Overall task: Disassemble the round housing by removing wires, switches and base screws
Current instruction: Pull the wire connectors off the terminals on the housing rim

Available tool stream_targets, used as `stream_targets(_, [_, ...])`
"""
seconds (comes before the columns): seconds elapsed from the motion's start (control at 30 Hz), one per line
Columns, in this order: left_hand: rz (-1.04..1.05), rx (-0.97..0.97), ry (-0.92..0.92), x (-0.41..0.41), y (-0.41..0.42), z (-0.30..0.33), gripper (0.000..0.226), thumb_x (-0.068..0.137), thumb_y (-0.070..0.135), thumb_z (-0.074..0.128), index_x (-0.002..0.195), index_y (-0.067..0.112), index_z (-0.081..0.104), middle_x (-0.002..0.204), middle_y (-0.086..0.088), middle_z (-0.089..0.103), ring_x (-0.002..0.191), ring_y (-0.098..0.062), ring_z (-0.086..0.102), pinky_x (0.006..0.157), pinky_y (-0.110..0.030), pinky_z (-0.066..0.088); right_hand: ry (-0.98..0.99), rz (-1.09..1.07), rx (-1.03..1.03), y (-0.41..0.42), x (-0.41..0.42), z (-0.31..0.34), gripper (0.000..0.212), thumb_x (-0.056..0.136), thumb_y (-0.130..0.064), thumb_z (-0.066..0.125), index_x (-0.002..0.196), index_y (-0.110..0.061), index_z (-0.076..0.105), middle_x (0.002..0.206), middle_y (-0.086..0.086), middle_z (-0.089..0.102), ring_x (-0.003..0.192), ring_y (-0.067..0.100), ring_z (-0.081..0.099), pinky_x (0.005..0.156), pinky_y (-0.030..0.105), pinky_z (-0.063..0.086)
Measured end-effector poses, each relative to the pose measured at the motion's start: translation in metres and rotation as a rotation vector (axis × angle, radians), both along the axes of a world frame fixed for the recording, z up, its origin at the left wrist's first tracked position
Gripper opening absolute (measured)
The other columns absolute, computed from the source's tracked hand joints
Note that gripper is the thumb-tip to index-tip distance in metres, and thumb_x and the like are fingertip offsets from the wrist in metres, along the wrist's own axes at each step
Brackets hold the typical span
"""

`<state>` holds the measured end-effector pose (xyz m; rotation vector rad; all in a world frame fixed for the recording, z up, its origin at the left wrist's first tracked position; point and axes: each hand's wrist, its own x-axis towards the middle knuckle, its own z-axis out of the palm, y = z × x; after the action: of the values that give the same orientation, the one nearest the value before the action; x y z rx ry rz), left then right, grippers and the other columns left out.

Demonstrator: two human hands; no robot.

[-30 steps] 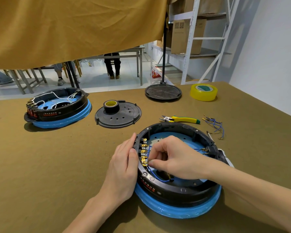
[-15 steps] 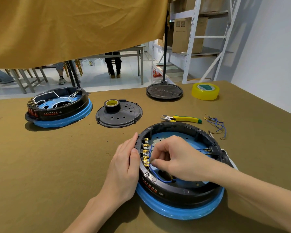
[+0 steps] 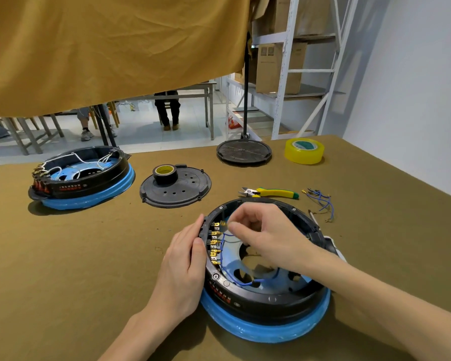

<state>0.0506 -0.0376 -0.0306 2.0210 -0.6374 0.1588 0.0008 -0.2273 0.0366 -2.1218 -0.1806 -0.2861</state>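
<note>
- Head view: two round housings, two black discs, two tape rolls, one pair of cutters (image 3: 270, 192).
- The near round housing (image 3: 266, 298), black on a blue ring, sits under both hands.
- The left hand (image 3: 184, 259) lies flat against its outer wall.
- The right hand (image 3: 266, 237) is inside, fingertips pinching a blue wire (image 3: 225, 234) beside the gold terminals (image 3: 214, 242).

- One head camera only, looking forward and down, close over the table (image 3: 63, 269).
- It faces the hanging cloth (image 3: 110, 48) and the shelves (image 3: 284, 74) behind.
</note>
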Motion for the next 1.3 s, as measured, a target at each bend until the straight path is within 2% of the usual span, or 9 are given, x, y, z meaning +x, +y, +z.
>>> stream_targets(0.1, [-0.014,-0.037,0.053,0.0,0.0,0.001,0.06,0.099,0.048,0.027,0.156,0.029,0.035,0.15,0.021,0.044,0.136,0.019,0.031,0.112,-0.014,0.027,-0.103,-0.042,0.128,-0.011,-0.001,0.01,0.006,0.097,-0.017,0.068,0.092,-0.016,0.07,0.07,0.001,0.067,0.061,0.009,0.059,0.06,0.023,0.049])
stream_targets(0.23, [-0.028,-0.054,0.082,0.002,-0.001,0.002,0.06,0.098,0.051,0.028,0.154,0.031,0.035,0.144,0.028,0.042,0.126,0.031,0.03,0.104,-0.005,0.025,-0.211,-0.321,0.057,-0.061,0.015,0.014,0.007,0.098,-0.02,0.066,0.093,-0.019,0.071,0.075,0.003,0.069,0.066,0.01,0.058,0.063,0.028,0.049])
stream_targets(0.4, [-0.031,-0.072,0.098,0.002,-0.001,0.005,0.062,0.096,0.052,0.029,0.154,0.032,0.037,0.145,0.024,0.043,0.128,0.026,0.033,0.109,-0.013,0.028,-0.045,-0.687,-0.125,-0.142,0.033,-0.013,0.012,0.1,-0.019,0.059,0.104,-0.014,0.07,0.092,-0.001,0.068,0.09,0.02,0.064,0.072,0.028,0.047])
stream_targets(0.6, [-0.028,-0.064,0.086,0.002,-0.001,0.004,0.045,0.11,0.033,0.033,0.155,0.027,0.039,0.149,0.017,0.045,0.128,0.022,0.035,0.106,-0.011,0.028,0.115,-0.716,-0.436,-0.17,0.044,-0.041,0.018,0.1,-0.017,0.059,0.105,-0.013,0.075,0.105,0.007,0.075,0.097,0.023,0.067,0.096,0.047,0.053])
stream_targets(0.8, [-0.018,-0.055,0.095,0.0,0.001,0.008,0.059,0.1,0.053,0.031,0.154,0.031,0.038,0.147,0.022,0.044,0.125,0.026,0.033,0.101,-0.007,0.027,0.026,-0.745,-0.731,-0.152,0.046,-0.027,0.031,0.1,-0.019,0.055,0.125,-0.023,0.073,0.123,0.0,0.073,0.117,0.025,0.061,0.106,0.042,0.041])
stream_targets(0.9, [-0.012,-0.055,0.087,0.0,0.0,0.006,0.056,0.104,0.054,0.03,0.155,0.031,0.038,0.148,0.021,0.044,0.132,0.015,0.037,0.108,-0.014,0.028,-0.141,-0.658,-0.529,-0.122,0.034,-0.006,0.026,0.097,-0.015,0.06,0.119,-0.018,0.073,0.115,0.003,0.072,0.107,0.019,0.062,0.098,0.042,0.049])
stream_targets(1.0, [0.004,-0.085,0.105,-0.003,-0.001,0.006,0.055,0.104,0.05,0.032,0.154,0.03,0.04,0.149,0.016,0.049,0.137,0.002,0.042,0.115,-0.026,0.034,-0.245,-0.334,-0.364,-0.073,0.012,0.011,0.017,0.094,-0.009,0.064,0.101,-0.018,0.076,0.094,-0.006,0.071,0.085,0.005,0.063,0.078,0.024,0.052])
stream_targets(1.13, [0.041,-0.127,0.106,-0.007,0.001,0.005,0.041,0.108,0.037,0.038,0.145,0.027,0.051,0.135,0.013,0.061,0.13,-0.006,0.053,0.112,-0.046,0.044,-0.049,0.076,-0.449,-0.02,-0.012,0.011,0.013,0.096,-0.02,0.064,0.101,-0.019,0.076,0.092,-0.01,0.069,0.083,0.006,0.062,0.077,0.023,0.052])
stream_targets(1.3, [0.046,-0.139,0.102,-0.008,0.002,0.007,0.033,0.107,0.033,0.043,0.138,0.028,0.055,0.128,0.013,0.063,0.125,-0.007,0.056,0.108,-0.046,0.047,0.071,0.141,-0.503,0.011,-0.011,0.003,0.029,0.102,-0.042,0.054,0.101,-0.02,0.073,0.086,-0.005,0.069,0.077,0.01,0.061,0.073,0.037,0.053])
